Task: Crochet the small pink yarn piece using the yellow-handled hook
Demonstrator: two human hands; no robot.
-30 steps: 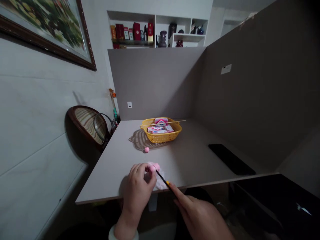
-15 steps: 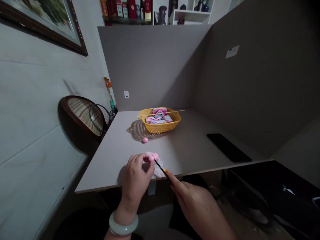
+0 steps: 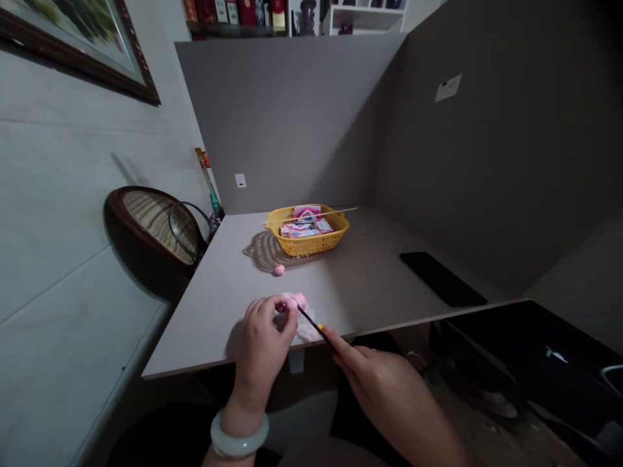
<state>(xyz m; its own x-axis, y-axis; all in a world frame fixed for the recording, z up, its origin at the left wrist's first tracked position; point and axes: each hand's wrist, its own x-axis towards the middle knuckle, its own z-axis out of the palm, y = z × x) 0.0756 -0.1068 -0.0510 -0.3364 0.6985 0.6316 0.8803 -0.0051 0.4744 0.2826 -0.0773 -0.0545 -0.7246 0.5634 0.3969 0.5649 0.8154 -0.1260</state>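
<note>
view dipped, left hand (image 3: pixel 261 344) pinching pink ball (image 3: pixel 299 300), right hand (image 3: pixel 389 399) holding black stick (image 3: pixel 309 322)

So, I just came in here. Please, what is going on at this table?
A person is working with both hands at the near edge of a grey table. The left hand seems to pinch a small pink ball against a white fluffy piece. The right hand holds a thin black stick with its tip at the ball. Another pink ball lies farther away, near a yellow basket holding boxes.
</note>
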